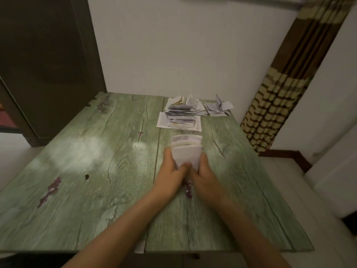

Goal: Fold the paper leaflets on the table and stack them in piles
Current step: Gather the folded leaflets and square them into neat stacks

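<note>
The left hand (171,172) and right hand (205,172) together pinch one half-folded white paper leaflet (187,151) just above the green wood-grain bench (96,171), while loose piles of folded white leaflets (181,117) at its far edge suggest most work is done.

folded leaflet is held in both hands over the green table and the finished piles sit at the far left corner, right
Not quite. The head view shows the piles at the far right of the green table, near the curtain, not at the far left corner. The rest holds: the left hand and right hand both hold the folded leaflet over the table.
</note>
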